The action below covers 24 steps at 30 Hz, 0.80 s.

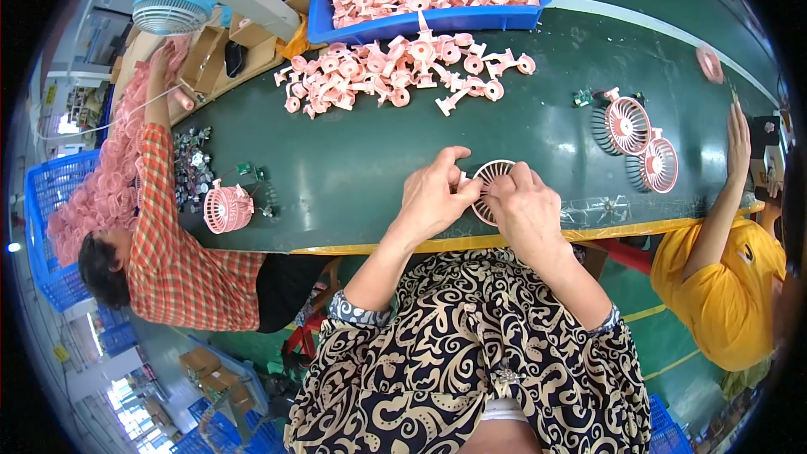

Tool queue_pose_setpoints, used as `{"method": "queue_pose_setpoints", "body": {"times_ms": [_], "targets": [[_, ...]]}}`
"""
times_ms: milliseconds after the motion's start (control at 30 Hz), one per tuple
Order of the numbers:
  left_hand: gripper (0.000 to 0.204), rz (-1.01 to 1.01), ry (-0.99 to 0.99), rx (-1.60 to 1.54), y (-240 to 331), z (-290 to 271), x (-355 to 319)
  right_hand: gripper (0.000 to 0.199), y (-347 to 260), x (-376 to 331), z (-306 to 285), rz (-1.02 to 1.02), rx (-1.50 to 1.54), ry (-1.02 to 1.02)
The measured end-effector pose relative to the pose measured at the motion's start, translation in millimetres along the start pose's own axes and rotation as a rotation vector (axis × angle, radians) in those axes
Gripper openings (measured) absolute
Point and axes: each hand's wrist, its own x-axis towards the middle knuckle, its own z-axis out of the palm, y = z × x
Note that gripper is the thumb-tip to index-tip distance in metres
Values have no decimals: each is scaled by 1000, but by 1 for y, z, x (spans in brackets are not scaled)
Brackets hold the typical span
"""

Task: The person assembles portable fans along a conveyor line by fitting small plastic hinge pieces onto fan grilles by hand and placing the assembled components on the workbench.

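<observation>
At the table's near edge, both my hands work on a round pink fan housing [486, 207] with a slotted guard. My left hand [430, 200] grips its left side, thumb against the rim and index finger curving above. My right hand [528, 208] has its fingers closed over the housing's right side and middle, hiding much of it; any small part under them cannot be made out. Beyond my hands lies a loose heap of pink fan brackets [400, 94]. Two pink fan housings [629, 126] with a green circuit board [582, 98] beside them rest to the right.
A blue bin [429, 23] of pink parts stands at the far side. Left are a pink fan housing [225, 208], a pile of small motors [192, 160] and a co-worker in a checked shirt [197, 286]. Another co-worker in yellow [714, 286] is at the right.
</observation>
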Motion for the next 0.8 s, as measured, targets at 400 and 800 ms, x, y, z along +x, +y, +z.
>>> {"method": "queue_pose_setpoints", "body": {"times_ms": [400, 800], "targets": [[49, -44, -17, -18, -6, -2, -3, 29, -2, -5, -7, -40, 143, 14], [34, 35, 1136, 313, -84, -175, -29, 31, 110, -9, -47, 205, -1, 213]]}}
